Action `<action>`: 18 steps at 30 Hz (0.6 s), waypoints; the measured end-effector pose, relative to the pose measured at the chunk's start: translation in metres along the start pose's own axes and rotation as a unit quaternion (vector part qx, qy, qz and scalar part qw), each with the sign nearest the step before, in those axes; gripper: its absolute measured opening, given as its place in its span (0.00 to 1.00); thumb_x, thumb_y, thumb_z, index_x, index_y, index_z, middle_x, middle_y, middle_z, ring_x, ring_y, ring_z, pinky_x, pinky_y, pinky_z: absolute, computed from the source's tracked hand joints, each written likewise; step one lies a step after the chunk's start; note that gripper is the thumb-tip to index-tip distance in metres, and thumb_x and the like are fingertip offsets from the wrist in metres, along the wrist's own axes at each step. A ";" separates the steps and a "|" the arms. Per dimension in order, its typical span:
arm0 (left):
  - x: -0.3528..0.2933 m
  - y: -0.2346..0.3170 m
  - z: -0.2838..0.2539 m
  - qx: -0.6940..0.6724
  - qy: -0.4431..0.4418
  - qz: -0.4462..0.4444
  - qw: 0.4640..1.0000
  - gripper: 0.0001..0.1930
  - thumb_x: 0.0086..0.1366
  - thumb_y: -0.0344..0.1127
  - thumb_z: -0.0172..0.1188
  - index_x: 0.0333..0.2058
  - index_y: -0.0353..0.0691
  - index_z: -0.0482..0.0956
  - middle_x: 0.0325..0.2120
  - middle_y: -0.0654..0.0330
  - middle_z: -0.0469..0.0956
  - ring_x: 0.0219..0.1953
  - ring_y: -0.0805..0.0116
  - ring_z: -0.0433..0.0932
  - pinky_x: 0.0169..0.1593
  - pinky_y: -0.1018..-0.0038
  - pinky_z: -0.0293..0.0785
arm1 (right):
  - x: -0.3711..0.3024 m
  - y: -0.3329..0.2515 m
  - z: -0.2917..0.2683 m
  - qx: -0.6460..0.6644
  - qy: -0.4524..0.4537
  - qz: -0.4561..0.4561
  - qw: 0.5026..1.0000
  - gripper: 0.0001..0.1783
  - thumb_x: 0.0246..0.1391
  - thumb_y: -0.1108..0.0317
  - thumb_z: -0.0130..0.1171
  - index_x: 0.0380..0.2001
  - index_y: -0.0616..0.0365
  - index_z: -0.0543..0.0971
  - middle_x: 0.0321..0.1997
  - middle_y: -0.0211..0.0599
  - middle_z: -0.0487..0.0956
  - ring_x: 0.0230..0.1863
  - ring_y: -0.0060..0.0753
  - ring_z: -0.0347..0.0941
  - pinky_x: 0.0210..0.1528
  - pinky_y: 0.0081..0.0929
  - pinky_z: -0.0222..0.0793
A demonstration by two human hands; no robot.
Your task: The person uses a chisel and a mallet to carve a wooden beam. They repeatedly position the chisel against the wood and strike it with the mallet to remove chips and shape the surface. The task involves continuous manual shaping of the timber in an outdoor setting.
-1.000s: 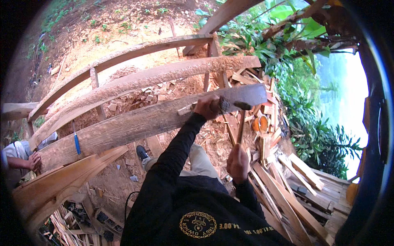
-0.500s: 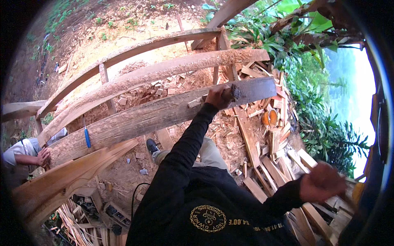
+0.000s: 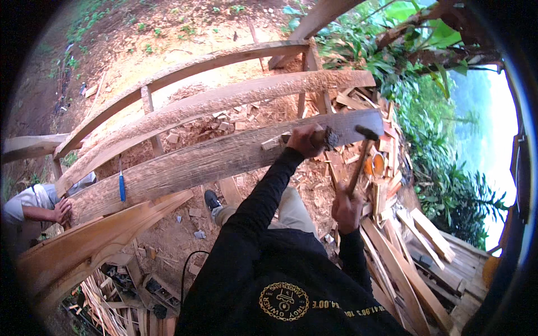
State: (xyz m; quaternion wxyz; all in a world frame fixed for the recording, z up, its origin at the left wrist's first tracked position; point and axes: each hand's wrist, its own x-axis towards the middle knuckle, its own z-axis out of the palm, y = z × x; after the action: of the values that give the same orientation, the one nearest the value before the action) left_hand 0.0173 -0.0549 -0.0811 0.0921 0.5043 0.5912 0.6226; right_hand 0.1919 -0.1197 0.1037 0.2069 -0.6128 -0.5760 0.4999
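Observation:
A long, weathered plank (image 3: 224, 154) runs across in front of me. Over its right part, my left hand (image 3: 305, 140) is closed round a thick wooden tool handle (image 3: 319, 138) with a dark, frayed end; the tool's working part is mostly hidden. Beside those fingers lies a small pale wood piece (image 3: 271, 143). My right hand (image 3: 347, 210) grips a hammer (image 3: 356, 168) by its wooden handle. The dark hammer head (image 3: 367, 133) is up near the plank's right end, a little right of the frayed end and apart from it in the picture.
Another person's hand (image 3: 62, 211) rests at the plank's left end. A blue-handled screwdriver-like tool (image 3: 121, 186) lies on the plank. Beyond stands a curved timber frame (image 3: 224, 92) covered in shavings. Offcuts (image 3: 403, 269) pile up at right, near an orange round object (image 3: 374, 164).
My right hand has swung the hammer from the far lower right in toward the plank's right end. My left hand keeps its grip on the wooden handle. The view has shifted slightly.

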 end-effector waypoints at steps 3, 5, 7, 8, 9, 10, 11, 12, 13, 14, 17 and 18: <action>-0.002 0.002 -0.012 0.022 -0.040 -0.017 0.999 0.17 0.49 0.42 0.64 0.37 0.41 0.74 0.28 0.54 0.77 0.33 0.49 0.78 0.36 0.61 0.76 | 0.039 -0.018 0.021 -0.089 0.063 -0.170 0.979 0.16 0.57 0.61 0.63 0.20 0.59 0.76 0.16 0.23 0.71 0.19 0.15 0.64 0.22 0.19 0.60; 0.007 0.009 -0.012 -0.051 0.011 -0.026 0.998 0.15 0.44 0.37 0.67 0.31 0.40 0.75 0.24 0.51 0.76 0.30 0.47 0.78 0.33 0.59 0.75 | 0.078 -0.017 0.056 0.019 0.061 -0.345 0.936 0.29 0.43 0.69 0.74 0.48 0.67 0.75 0.45 0.34 0.79 0.36 0.19 0.71 0.42 0.18 0.69; 0.009 0.016 -0.012 -0.023 0.006 -0.039 0.999 0.16 0.45 0.37 0.67 0.33 0.40 0.75 0.27 0.50 0.76 0.32 0.45 0.77 0.35 0.58 0.74 | 0.089 -0.032 0.083 -0.028 0.074 -0.344 0.936 0.31 0.34 0.70 0.78 0.44 0.64 0.77 0.44 0.28 0.79 0.30 0.15 0.63 0.35 0.15 0.64; 0.011 0.014 -0.016 -0.002 0.003 -0.045 0.999 0.16 0.45 0.37 0.66 0.33 0.40 0.74 0.28 0.49 0.76 0.34 0.45 0.77 0.37 0.58 0.74 | 0.103 -0.022 0.090 -0.013 0.084 -0.339 0.937 0.26 0.36 0.72 0.77 0.40 0.64 0.78 0.41 0.28 0.79 0.29 0.13 0.64 0.34 0.13 0.63; 0.011 0.006 -0.020 0.021 -0.015 -0.011 1.000 0.17 0.49 0.43 0.63 0.35 0.40 0.74 0.31 0.49 0.76 0.39 0.45 0.75 0.44 0.55 0.70 | 0.114 -0.015 0.095 -0.002 0.096 -0.334 0.938 0.21 0.37 0.74 0.76 0.37 0.64 0.78 0.38 0.28 0.79 0.28 0.12 0.65 0.33 0.11 0.62; 0.004 0.000 -0.028 0.037 0.005 -0.008 0.999 0.17 0.50 0.44 0.62 0.36 0.40 0.75 0.32 0.50 0.76 0.39 0.46 0.75 0.45 0.55 0.70 | 0.123 -0.009 0.095 -0.025 0.126 -0.318 0.939 0.17 0.38 0.74 0.75 0.32 0.63 0.79 0.33 0.26 0.80 0.25 0.11 0.64 0.29 0.09 0.60; -0.005 -0.001 -0.045 0.053 0.022 -0.008 0.998 0.18 0.51 0.46 0.61 0.36 0.40 0.75 0.32 0.50 0.76 0.40 0.47 0.75 0.47 0.55 0.69 | 0.120 -0.008 0.093 -0.033 0.127 -0.297 0.946 0.15 0.38 0.74 0.75 0.30 0.63 0.79 0.32 0.25 0.79 0.26 0.10 0.66 0.30 0.08 0.61; -0.009 -0.002 -0.062 0.068 0.042 -0.003 0.997 0.19 0.52 0.47 0.59 0.37 0.39 0.75 0.33 0.51 0.76 0.40 0.48 0.74 0.49 0.55 0.68 | 0.114 -0.014 0.090 -0.041 0.131 -0.280 0.950 0.13 0.39 0.75 0.74 0.29 0.62 0.79 0.30 0.24 0.79 0.26 0.10 0.67 0.30 0.07 0.61; -0.025 -0.021 -0.073 0.114 0.060 -0.087 0.988 0.17 0.55 0.49 0.56 0.35 0.41 0.75 0.32 0.54 0.74 0.40 0.51 0.73 0.48 0.54 0.65 | 0.111 -0.028 0.088 -0.046 0.138 -0.274 0.951 0.12 0.39 0.76 0.73 0.27 0.62 0.79 0.29 0.24 0.79 0.27 0.10 0.68 0.30 0.07 0.62; -0.049 -0.046 -0.083 0.174 0.076 -0.177 0.966 0.17 0.57 0.50 0.52 0.34 0.43 0.74 0.32 0.57 0.73 0.40 0.54 0.72 0.46 0.54 0.63 | 0.107 -0.037 0.094 0.000 0.119 -0.268 0.956 0.13 0.39 0.76 0.73 0.25 0.60 0.76 0.31 0.26 0.80 0.27 0.10 0.68 0.31 0.09 0.64; -0.060 -0.073 -0.070 0.377 0.120 -0.302 0.867 0.12 0.61 0.46 0.50 0.32 0.45 0.73 0.32 0.59 0.72 0.40 0.56 0.70 0.43 0.57 0.61 | 0.105 -0.037 0.095 0.047 0.083 -0.295 0.951 0.20 0.39 0.76 0.71 0.20 0.55 0.65 0.37 0.36 0.83 0.31 0.14 0.73 0.37 0.16 0.71; -0.060 -0.078 -0.063 0.396 0.107 -0.304 0.860 0.11 0.62 0.45 0.49 0.32 0.45 0.73 0.33 0.58 0.72 0.41 0.56 0.70 0.43 0.57 0.62 | 0.108 -0.032 0.095 0.047 0.082 -0.302 0.949 0.19 0.40 0.77 0.71 0.19 0.55 0.66 0.37 0.35 0.82 0.31 0.13 0.71 0.35 0.15 0.69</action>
State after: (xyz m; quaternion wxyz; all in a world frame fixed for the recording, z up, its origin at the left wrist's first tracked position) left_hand -0.0385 -0.1162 -0.1642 0.0055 0.2232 0.9182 0.3273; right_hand 0.0777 -0.0439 0.0510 0.4233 -0.4388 -0.6908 0.3888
